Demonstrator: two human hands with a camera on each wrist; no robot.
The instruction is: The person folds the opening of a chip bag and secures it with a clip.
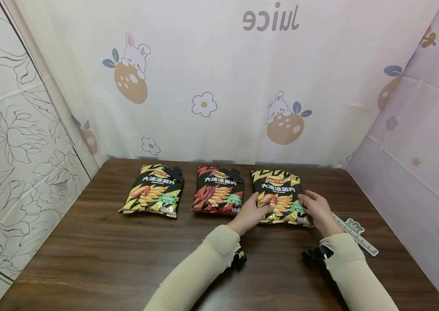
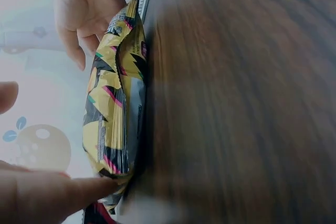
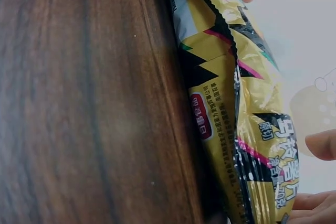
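A yellow and black chip bag (image 1: 278, 190) lies face up at the right of the row, its top right corner slanted. My left hand (image 1: 251, 214) rests at its left edge; in the left wrist view a straight finger (image 2: 89, 190) touches the bag's end. Along the right edge is my right hand (image 1: 318, 211), fingers relaxed; in the right wrist view its fingertips (image 3: 321, 145) are beside the bag's printed front (image 3: 268, 145). Neither hand visibly grips the bag. The underside of the bag is hidden.
A red chip bag (image 1: 217, 196) and another yellow one (image 1: 151, 194) lie to the left, each with a black clip (image 1: 233, 174) at the top right corner. A pale ruler-like strip with a decorative clip shape (image 1: 355, 231) lies right of my right hand. A patterned curtain (image 1: 204, 65) backs the brown table (image 1: 126, 259).
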